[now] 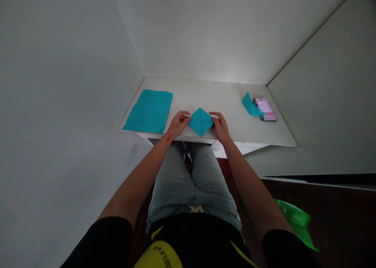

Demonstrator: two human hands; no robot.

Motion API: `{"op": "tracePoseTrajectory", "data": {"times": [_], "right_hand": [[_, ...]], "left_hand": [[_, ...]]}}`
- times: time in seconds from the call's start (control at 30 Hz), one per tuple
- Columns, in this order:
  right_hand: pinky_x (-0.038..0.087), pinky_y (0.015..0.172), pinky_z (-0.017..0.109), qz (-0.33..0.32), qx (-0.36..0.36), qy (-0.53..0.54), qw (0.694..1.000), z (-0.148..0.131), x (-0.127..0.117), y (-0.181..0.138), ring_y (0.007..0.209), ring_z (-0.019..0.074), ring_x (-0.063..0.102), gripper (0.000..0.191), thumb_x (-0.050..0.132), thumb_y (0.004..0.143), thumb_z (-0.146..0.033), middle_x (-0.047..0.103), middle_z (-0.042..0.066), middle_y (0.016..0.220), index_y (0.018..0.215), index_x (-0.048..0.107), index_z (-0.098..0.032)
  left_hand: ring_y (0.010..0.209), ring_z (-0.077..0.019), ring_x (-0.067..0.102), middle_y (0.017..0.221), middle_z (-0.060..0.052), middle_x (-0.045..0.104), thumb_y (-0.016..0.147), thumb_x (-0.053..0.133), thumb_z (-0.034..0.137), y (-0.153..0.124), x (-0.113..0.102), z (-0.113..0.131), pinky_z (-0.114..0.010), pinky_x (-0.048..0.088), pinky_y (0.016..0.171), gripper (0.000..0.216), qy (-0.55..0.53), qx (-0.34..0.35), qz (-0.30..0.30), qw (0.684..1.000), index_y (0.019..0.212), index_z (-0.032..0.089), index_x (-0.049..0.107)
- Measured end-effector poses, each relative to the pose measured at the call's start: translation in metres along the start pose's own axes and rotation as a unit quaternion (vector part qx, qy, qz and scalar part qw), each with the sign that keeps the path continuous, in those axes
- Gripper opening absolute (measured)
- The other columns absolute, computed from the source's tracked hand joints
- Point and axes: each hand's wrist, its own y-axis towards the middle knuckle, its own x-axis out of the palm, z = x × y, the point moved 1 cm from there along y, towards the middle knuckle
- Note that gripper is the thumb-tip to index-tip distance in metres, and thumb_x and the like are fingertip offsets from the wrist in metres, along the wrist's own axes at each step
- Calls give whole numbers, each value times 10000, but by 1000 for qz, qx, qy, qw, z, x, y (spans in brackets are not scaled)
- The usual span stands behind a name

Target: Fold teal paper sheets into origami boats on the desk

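Observation:
A small teal paper [200, 121], folded into a diamond with creases crossing at its middle, lies near the front edge of a white table [223, 98]. My left hand [178, 124] pinches its left corner with curled fingers. On the opposite side, my right hand [220, 126] grips the right corner the same way. Both hands rest on the tabletop.
A stack of flat teal sheets [149, 110] lies at the table's left end. At the far right sits another folded teal piece [249, 103] beside a blurred pinkish object [265, 108]. White walls close in left, behind and right. Something bright green [295, 221] lies on the dark floor at right.

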Motion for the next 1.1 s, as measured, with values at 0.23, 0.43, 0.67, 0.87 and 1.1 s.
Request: {"op": "tracePoseTrajectory", "data": {"times": [0.23,0.43,0.67,0.87,1.1], "right_hand": [[503,614,321,-73,-21,-1,997,-8,5,-6,601,164,559,390,667,958,-505,601,-46,690,1284,696,-294],[513,609,330,-90,-10,-22,996,-9,5,-5,594,166,568,282,629,942,-464,646,-20,687,1051,799,-266],[619,743,367,-63,2,54,997,-5,3,-1,712,180,667,506,824,835,-562,729,-8,846,1248,725,-287],[612,715,331,-67,-1,62,996,-6,4,-3,695,149,635,573,903,758,-604,722,-20,876,1190,705,-284],[537,618,310,-97,5,11,995,-1,7,-4,632,151,603,555,917,750,-517,652,-55,721,1199,712,-262]], "left_hand": [[906,-195,696,1051,-78,784,846,811,523,-3,1,2,-311,552,823,514,20,10,-39,999,1223,182,735],[675,-136,606,822,0,709,945,721,497,-5,0,2,-248,471,639,526,17,-3,-25,1000,1379,213,636],[980,-216,715,1157,-87,791,766,902,459,-4,-1,5,-342,581,904,538,55,-7,-54,997,1213,184,785],[1045,-236,721,1248,-104,786,746,921,453,-4,-5,7,-372,595,957,602,41,-22,-26,999,1269,185,785],[1046,-249,729,1231,-108,797,736,939,441,-5,-4,9,-390,599,966,637,55,-23,-45,997,1295,179,784]]}}
